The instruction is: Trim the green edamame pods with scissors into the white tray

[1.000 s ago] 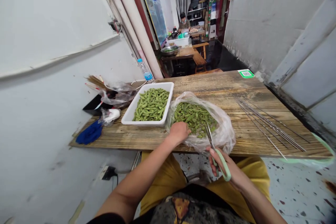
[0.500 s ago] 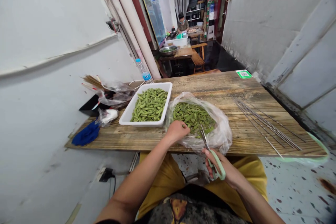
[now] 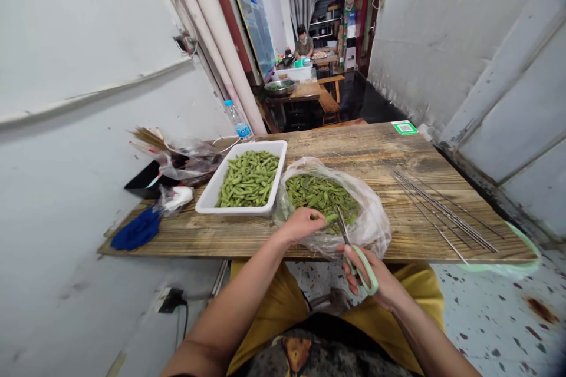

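Over the near edge of a clear plastic bag (image 3: 375, 215), my left hand (image 3: 303, 224) pinches a green edamame pod (image 3: 331, 219) that points right. My right hand (image 3: 369, 274) grips scissors (image 3: 363, 268) with pale green handles. Their metal blades reach up beside the pod's right end; whether they touch it I cannot tell. More edamame pods (image 3: 321, 191) and trimmings lie loose inside the bag. Left of the bag, a white tray (image 3: 207, 203) holds a heap of pods.
Several metal skewers (image 3: 442, 209) lie on the wooden table (image 3: 247, 238) at the right. Left of the tray are a blue cloth (image 3: 136, 228), a black box (image 3: 141, 179) and a water bottle (image 3: 242, 126). A person (image 3: 303, 44) sits at a far table.
A pod now shows between my left fingers, and that hand has moved slightly right toward the scissors. The whole view has shifted a little.
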Demonstrator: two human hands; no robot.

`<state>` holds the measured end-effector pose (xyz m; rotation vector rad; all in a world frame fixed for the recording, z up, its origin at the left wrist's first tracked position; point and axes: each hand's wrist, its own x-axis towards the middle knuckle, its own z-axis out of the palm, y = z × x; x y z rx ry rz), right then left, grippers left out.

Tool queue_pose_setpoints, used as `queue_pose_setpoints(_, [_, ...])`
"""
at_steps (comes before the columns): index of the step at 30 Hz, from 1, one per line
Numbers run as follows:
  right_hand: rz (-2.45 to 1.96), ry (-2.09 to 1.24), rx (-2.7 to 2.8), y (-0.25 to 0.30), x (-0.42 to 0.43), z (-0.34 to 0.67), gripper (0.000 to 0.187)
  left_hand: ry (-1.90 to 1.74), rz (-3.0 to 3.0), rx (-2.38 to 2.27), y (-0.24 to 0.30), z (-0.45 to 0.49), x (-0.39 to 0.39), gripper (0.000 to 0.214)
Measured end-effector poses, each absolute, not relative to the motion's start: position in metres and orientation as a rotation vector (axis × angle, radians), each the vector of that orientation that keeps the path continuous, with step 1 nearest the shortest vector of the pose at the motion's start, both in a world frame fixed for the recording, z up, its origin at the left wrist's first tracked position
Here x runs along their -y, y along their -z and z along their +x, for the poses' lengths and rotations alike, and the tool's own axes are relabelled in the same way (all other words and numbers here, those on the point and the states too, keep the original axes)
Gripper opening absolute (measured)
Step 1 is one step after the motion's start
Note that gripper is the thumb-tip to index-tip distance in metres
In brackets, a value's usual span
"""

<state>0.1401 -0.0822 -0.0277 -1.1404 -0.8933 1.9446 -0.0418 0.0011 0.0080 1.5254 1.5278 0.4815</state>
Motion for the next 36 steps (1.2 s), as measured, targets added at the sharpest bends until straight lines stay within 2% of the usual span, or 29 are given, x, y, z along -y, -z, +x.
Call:
queue_pose_setpoints(5, [-1.172, -1.882, 0.956, 0.03, 0.08, 0.14, 0.041, -0.514, 1.576, -1.456, 0.001, -0.033, -0.01, 0.037])
queue_pose_setpoints(10, [-1.256, -1.814, 1.003, 0.035, 0.075, 0.142, 0.043, -0.59, 1.593, -1.485, 0.006, -0.025, -0.021, 0.025])
queue_pose_setpoints(16, [-1.216, -1.811, 0.975, 0.032, 0.079, 0.146, 0.05, -0.753, 1.041, -1.214, 0.004, -0.023, -0.022, 0.019])
queue_pose_setpoints(21, [-1.191, -1.904, 0.983, 0.025, 0.086, 0.146, 0.049, -0.769, 0.737, -0.944, 0.0, -0.024, -0.019, 0.027])
queue_pose_setpoints(36, [-1.138, -1.862, 0.982, 0.023, 0.086, 0.142, 0.044, -0.796, 0.826, -0.85, 0.0, -0.021, -0.007, 0.046])
